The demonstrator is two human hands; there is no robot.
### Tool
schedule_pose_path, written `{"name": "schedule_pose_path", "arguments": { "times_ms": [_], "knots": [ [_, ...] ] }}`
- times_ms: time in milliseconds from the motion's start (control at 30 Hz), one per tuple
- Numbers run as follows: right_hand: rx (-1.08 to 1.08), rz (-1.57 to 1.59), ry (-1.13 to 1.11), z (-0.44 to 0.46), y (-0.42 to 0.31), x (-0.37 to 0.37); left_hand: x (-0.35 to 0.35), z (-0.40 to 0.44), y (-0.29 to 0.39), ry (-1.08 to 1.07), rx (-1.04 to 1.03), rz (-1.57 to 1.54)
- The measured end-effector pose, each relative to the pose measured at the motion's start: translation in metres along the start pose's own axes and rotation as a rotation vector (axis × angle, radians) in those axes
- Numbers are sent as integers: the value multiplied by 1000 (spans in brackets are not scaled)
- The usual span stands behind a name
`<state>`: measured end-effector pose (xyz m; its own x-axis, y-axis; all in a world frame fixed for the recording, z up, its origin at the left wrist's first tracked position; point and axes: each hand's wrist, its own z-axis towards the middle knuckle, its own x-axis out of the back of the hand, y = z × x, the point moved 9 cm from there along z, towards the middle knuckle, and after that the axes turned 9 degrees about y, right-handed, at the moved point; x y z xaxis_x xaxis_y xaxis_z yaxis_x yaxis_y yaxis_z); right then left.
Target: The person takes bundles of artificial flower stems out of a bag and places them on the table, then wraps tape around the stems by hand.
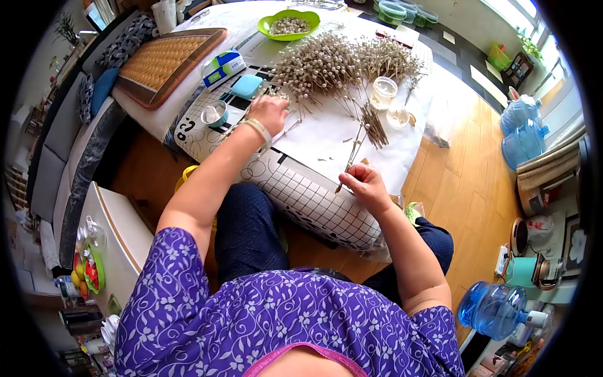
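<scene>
My right hand [367, 188] pinches a few thin dried flower stems [355, 149] near their lower ends; they point up and away over the white paper [314, 146]. My left hand [269, 114] is farther off on the table, back of the hand up, its fingers curled down among small pale dried heads. What those fingers hold is hidden. Beyond both hands lies a large heap of dried round-headed flowers [320, 63]. A bundle of bare stems [374, 125] lies between the heap and my right hand.
Near my left hand are a light-blue case [247, 86], a clear round tub [214, 114] and a tissue pack [223, 68]. Two clear containers, one a round tub [383, 93], stand at the right. A green bowl [288, 25] of loose heads sits at the back.
</scene>
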<state>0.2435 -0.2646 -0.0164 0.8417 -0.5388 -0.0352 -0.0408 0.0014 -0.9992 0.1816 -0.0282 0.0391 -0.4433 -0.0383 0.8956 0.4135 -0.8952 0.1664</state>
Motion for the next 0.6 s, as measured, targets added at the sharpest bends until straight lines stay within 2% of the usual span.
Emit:
{"name": "schedule_pose_path", "arguments": {
  "times_ms": [33, 133, 167, 233, 267, 433, 500, 567, 600],
  "knots": [
    [-8, -1, -8, -2, 0, 2, 4, 10, 7, -3, -3, -6],
    [-24, -53, 29, -1, 6, 13, -17, 32, 40, -126, -358, 359],
    [-30, -48, 29, 1, 7, 14, -23, 38, 40, -133, -359, 358],
    [-11, -56, 53, 5, 3, 18, -40, 45, 35, -286, -382, 619],
    [-4, -60, 41, 7, 2, 17, -47, 49, 34, -362, -377, 624],
    [68, -150, 62, 13, -10, 14, -53, 76, 35, -340, -276, 568],
    [111, -211, 83, 14, -12, 14, -52, 77, 30, -343, -136, 440],
    [-28, 13, 62, 17, 6, 15, -32, 70, 31, -128, -141, 284],
    [-58, 40, 53, 14, -2, 14, -24, 64, 29, -112, -61, 220]
  ]
}}
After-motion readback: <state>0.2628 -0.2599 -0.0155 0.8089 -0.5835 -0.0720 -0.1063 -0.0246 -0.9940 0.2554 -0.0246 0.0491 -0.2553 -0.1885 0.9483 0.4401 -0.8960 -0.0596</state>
